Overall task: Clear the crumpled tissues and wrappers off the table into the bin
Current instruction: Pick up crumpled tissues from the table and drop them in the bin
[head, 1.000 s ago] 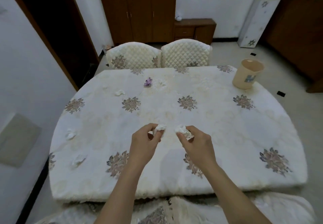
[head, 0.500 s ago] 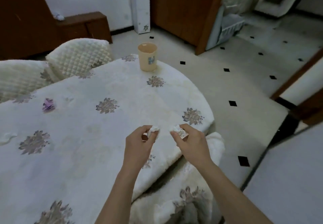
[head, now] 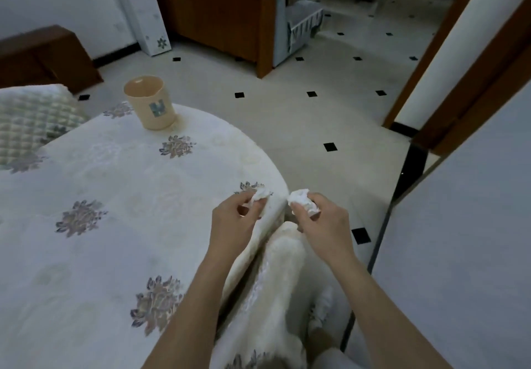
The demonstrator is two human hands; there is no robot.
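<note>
i am pinching a tissue point(head: 262, 194) between the thumb and fingertips of my left hand point(head: 235, 216), just above the rounded edge of the table point(head: 115, 196). my right hand point(head: 321, 219) is curling round a second tissue point(head: 301, 200) and is hanging past the table edge, over the floor point(head: 287, 127) and a white chair cover point(head: 284, 268). the hands are sitting near each other, not touching. the bin point(head: 150, 104) is standing upright on the far rim of the table, well apart from both hands, with its mouth showing open.

i am judging the step to be the carry to the bin. i am thinking the way to do it well is sending both hands forward and left together, staying above the table, and holding each pinch firm until the wad is hanging over the mouth. the mouth is looking narrow for two hands, so i am planning on letting go one at a time. the bin is looking light and is sitting close to the rim, so i am minding not to knock it.
</note>
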